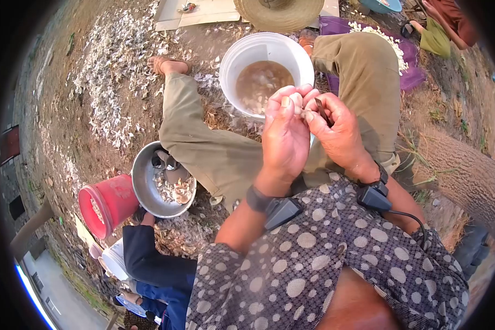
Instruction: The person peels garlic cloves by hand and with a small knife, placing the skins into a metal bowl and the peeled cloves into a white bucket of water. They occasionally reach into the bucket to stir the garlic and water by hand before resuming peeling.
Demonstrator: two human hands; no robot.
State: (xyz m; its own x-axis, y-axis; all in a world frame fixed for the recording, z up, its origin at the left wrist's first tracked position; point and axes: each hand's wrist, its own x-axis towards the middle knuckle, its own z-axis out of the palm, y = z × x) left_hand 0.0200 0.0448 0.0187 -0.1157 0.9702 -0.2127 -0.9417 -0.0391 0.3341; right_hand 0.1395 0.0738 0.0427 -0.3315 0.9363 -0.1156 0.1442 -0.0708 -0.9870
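Note:
My left hand [283, 135] is raised above my lap, its fingers pinching a pale garlic clove [296, 102]. Close against it, my right hand [340, 135] grips a small dark knife [323, 113], and its thumb and fingertips touch the end of the clove. Just beyond both hands stands a white bucket [229, 74] between my legs, with cloudy brown water and pale cloves at the bottom. To the left, a metal bowl [143, 192] holds garlic pieces and some dark and grey items that I cannot make out.
A red bucket [121, 195] touches the metal bowl. Garlic skins [107, 71] litter the ground at left. A straw hat [280, 16] lies ahead, beside a purple cloth [415, 77] with white cloves. A tree trunk [456, 170] is at right. Other people sit at lower left and upper right.

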